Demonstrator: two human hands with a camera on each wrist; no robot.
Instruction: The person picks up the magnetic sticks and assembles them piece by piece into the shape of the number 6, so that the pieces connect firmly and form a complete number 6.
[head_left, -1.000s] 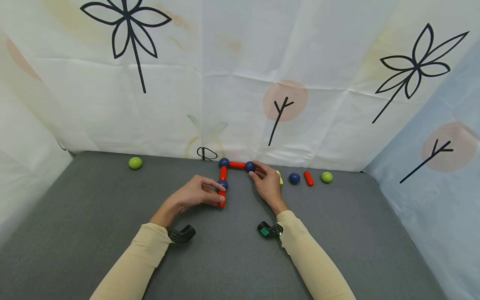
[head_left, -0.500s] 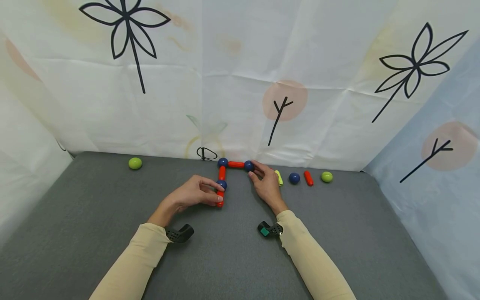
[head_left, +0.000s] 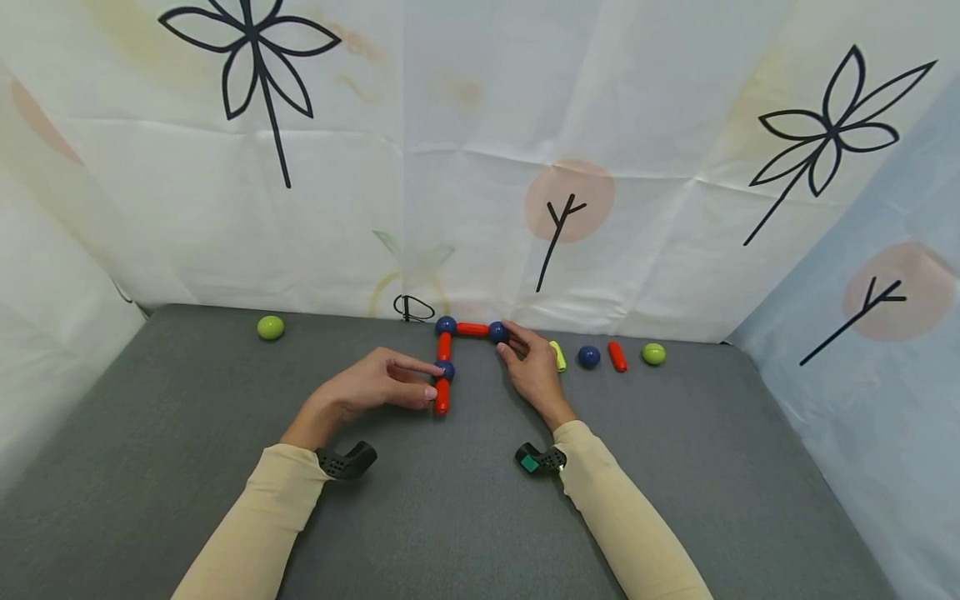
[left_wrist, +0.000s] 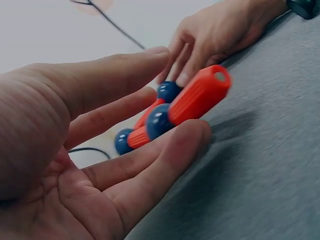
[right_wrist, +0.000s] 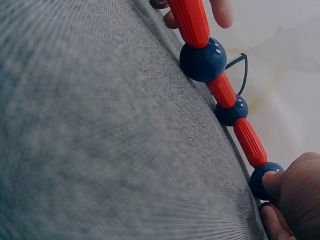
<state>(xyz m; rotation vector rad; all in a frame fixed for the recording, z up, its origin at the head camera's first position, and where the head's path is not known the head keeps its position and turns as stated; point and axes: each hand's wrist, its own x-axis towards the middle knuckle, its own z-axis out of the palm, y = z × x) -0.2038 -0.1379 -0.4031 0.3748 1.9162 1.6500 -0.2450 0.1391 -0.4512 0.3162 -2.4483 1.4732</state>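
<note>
Red ribbed rods and blue balls are joined in a bent chain on the grey table. In the head view one red rod [head_left: 472, 330] runs from the far-left blue ball [head_left: 446, 326] to another blue ball [head_left: 498, 332]. My right hand [head_left: 536, 371] pinches that right-hand ball between thumb and fingers, as the right wrist view shows at the ball [right_wrist: 265, 180]. A second leg runs toward me through a middle blue ball [head_left: 446, 370] to a free-ended red rod [head_left: 442, 398]. Beside this rod, my left hand [head_left: 375, 385] has its thumb and fingers spread apart, not gripping it.
Right of my right hand lie a yellow-green piece [head_left: 558, 357], a blue ball [head_left: 588, 357], a red rod [head_left: 617, 357] and a green ball [head_left: 654, 354]. Another green ball [head_left: 271, 327] sits far left. A patterned cloth [head_left: 480, 208] rises behind the table [head_left: 465, 517].
My left hand has let go of the free-ended red rod and drawn slightly left. The chain shifted a little left early on. My right hand stays on its blue ball.
</note>
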